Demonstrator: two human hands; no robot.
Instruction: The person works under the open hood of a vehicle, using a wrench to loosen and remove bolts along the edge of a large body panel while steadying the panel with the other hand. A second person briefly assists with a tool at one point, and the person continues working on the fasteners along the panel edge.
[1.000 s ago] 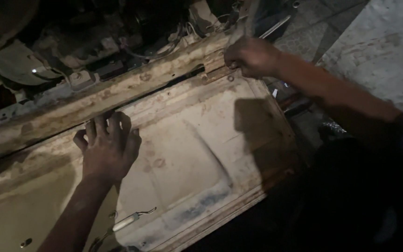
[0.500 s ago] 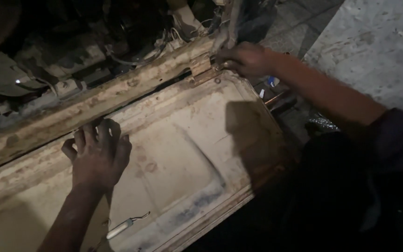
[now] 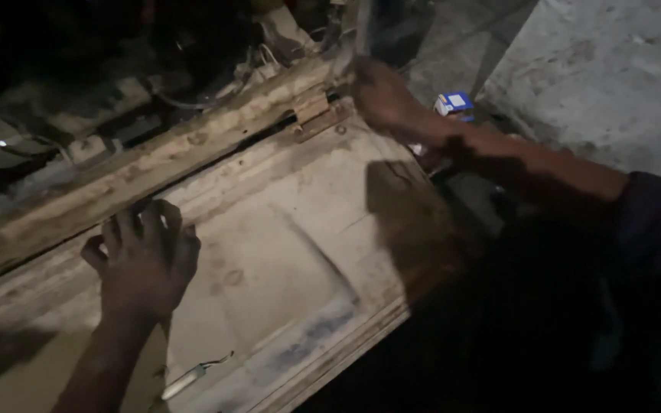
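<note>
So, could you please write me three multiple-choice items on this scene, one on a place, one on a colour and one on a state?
1. Where does the left hand rest?
A. on the pale dirty panel
B. on the grey wall
C. on the small box

2. What colours is the small box by the right forearm?
A. red and black
B. blue and white
C. all green

3. How is the right hand?
A. flat and open
B. hanging free
C. closed at the panel's far corner, near the hinge

Answers: 1 A, its fingers spread on the panel; 2 B, blue edges, white face; 3 C, its fingers are curled there.
</note>
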